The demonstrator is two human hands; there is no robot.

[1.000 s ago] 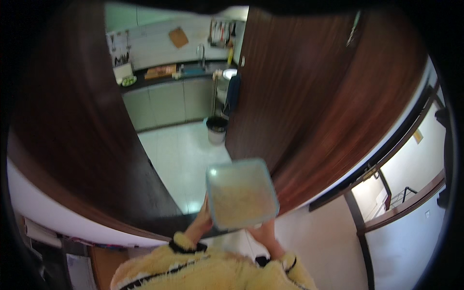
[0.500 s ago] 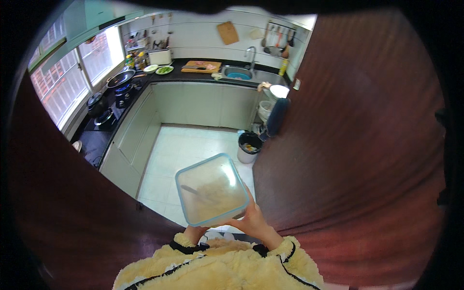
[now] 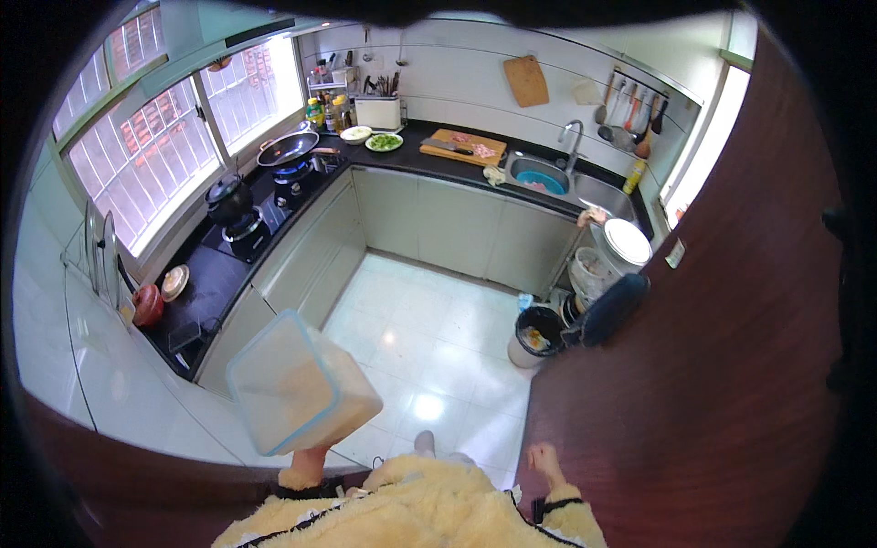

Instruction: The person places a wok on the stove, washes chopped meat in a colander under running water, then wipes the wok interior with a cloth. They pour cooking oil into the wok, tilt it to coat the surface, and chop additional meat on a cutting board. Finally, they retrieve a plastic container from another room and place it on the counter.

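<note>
The left hand comes up from a fluffy yellow sleeve and carries a clear plastic container from below; the fingers are hidden under its base, so how widely they are spread cannot be told, only that they bear it. The container sits directly above those fingers, tilted, its open mouth with a pale blue rim turned toward the camera, and something pale and grainy fills the lower part. It looks like a stiff but thin-walled box, light in itself and weighted by its fill; the smooth sides would likely be slippery, so a flat palm under the base or a pinch at the firmer rim seems the safest hold, and the tilt risks a spill.

The right hand lies against the edge of a dark brown door, its fingers loosely curled and holding nothing.

Beyond the fingers the tiled floor opens out, with a black bin to the right. Farther off, the dark bench carries a black pot, a wok, a cutting board and a sink.
</note>
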